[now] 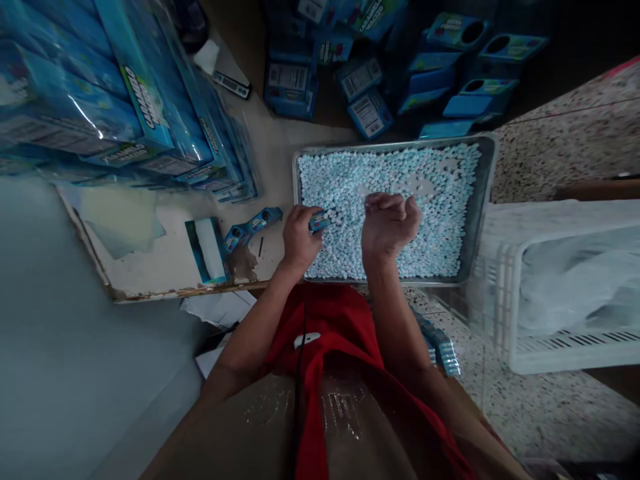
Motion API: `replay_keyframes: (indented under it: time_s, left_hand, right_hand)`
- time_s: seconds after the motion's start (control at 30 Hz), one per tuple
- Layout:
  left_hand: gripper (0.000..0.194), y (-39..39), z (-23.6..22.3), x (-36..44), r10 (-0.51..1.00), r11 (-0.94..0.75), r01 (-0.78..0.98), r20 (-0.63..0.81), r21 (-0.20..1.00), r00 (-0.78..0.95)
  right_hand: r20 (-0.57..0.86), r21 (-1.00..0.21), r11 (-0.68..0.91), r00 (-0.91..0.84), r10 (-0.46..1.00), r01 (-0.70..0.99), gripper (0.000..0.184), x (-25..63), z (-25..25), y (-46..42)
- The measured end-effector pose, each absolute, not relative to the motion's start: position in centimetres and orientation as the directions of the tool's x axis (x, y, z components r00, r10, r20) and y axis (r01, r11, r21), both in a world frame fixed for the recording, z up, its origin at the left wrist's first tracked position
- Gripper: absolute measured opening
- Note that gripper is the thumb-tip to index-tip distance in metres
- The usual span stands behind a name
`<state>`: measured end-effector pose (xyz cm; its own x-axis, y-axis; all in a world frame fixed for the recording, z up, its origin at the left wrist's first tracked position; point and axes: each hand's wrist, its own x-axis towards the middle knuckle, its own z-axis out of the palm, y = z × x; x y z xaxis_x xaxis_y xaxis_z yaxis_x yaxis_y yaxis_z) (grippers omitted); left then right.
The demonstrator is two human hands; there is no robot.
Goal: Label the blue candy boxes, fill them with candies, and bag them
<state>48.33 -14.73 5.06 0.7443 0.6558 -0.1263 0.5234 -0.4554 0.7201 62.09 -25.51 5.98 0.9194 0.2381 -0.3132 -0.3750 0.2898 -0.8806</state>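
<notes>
A metal tray lies on the floor in front of me, filled with several small pale blue and white candies. My left hand is closed around a small blue container at the tray's left edge. My right hand hovers over the candies with its fingers curled into a loose fist; what it holds, if anything, is hidden.
A small blue packet lies on a worn white board to the left. Wrapped blue cartons are stacked at upper left, loose blue boxes beyond the tray. A white plastic basket stands at right on terrazzo floor.
</notes>
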Motion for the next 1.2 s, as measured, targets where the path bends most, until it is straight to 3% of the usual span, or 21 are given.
replay_keyframes:
  time_s: [0.13, 0.27, 0.4, 0.5, 0.6, 0.77, 0.87, 0.97, 1.1, 1.2]
  left_hand:
    - [0.052, -15.6, 4.1, 48.3, 0.629, -0.41, 0.498, -0.158, 0.764, 0.761]
    - [0.046, -16.3, 2.9, 49.0, 0.651, -0.297, 0.524, -0.232, 0.799, 0.723]
    - [0.042, -16.6, 3.0, 49.0, 0.681, -0.196, 0.527, -0.272, 0.827, 0.68]
    - [0.037, -16.5, 4.5, 46.6, 0.726, -0.172, 0.503, -0.236, 0.847, 0.646]
    - [0.029, -16.6, 6.2, 41.1, 0.839, -0.112, 0.553, -0.219, 0.826, 0.498]
    - [0.044, -17.3, 5.6, 31.0, 0.98, 0.129, 0.712, -0.197, 0.691, 0.013]
    - [0.046, -16.6, 3.0, 28.4, 0.978, 0.207, 0.706, -0.17, 0.678, -0.123]
    - [0.051, -15.9, 1.0, 28.2, 0.969, 0.243, 0.708, -0.206, 0.663, -0.139]
    - [0.063, -17.0, 3.2, 28.8, 0.995, 0.086, 0.767, -0.091, 0.635, -0.036]
    - [0.042, -17.8, 7.0, 30.8, 0.991, -0.11, 0.774, 0.006, 0.624, 0.136]
  right_hand:
    - [-0.458, -0.887, -0.107, 0.885, 0.087, -0.449, 0.045, 63.8, 3.7, -29.1]
    - [-0.376, -0.869, -0.367, 0.925, 0.056, -0.332, 0.046, 64.3, 2.3, -32.3]
    - [-0.147, -0.858, -0.512, 0.97, 0.195, -0.028, 0.04, 65.4, 1.6, -32.5]
    - [-0.036, -0.839, -0.514, 0.925, 0.379, 0.178, 0.027, 68.0, 0.9, -29.5]
    - [-0.002, -0.774, -0.542, 0.854, 0.521, 0.329, 0.022, 71.8, 0.1, -24.2]
    - [-0.092, -0.611, -0.709, 0.858, 0.505, 0.352, 0.048, 76.4, -1.5, -15.9]
    - [-0.11, -0.718, -0.663, 0.905, 0.412, 0.214, 0.035, 78.0, -2.2, -13.3]
    - [-0.116, -0.823, -0.558, 0.931, 0.346, 0.105, 0.032, 79.2, -1.8, -12.7]
    - [-0.017, -0.896, -0.408, 0.903, 0.43, 0.177, 0.061, 77.9, 0.5, -15.5]
    - [0.006, -0.984, -0.149, 0.848, 0.53, 0.1, 0.083, 73.7, 2.2, -19.8]
